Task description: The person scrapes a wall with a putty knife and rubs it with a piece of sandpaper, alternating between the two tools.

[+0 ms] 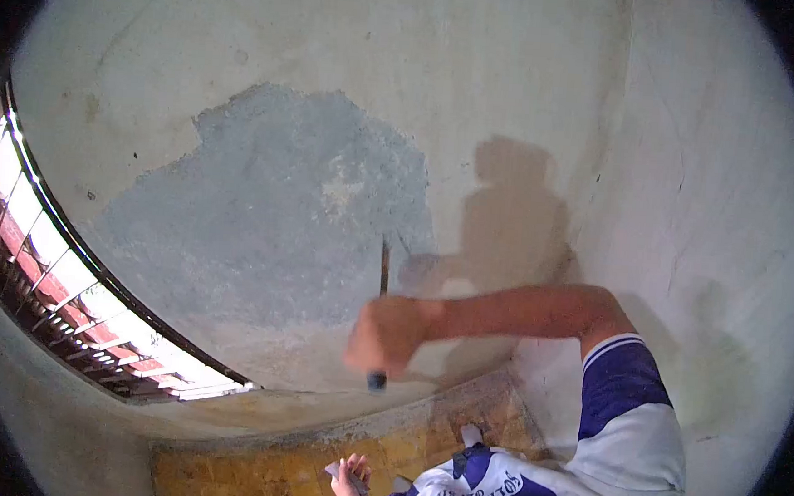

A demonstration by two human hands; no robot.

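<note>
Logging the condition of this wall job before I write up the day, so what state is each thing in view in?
Wall: plaster stripped off in one big patch, grey underlayer bare; intact around it.
Tool: upright, tip against the patch edge.
Right hand: fist closed round the tool handle, blurred.
Left hand: low, holding a small flat object; cannot tell what it is.
Window: bright daylight behind bars.

shirt [509,491] lettering, too distorted to read

Open air before the wall [534,93] above and left of the raised hand [390,334], bare plaster patch [271,222] unobstructed, window grille [76,292] hemming the lower left, ledge [423,413] close beneath, tool [383,283] upright against the wall.
</note>
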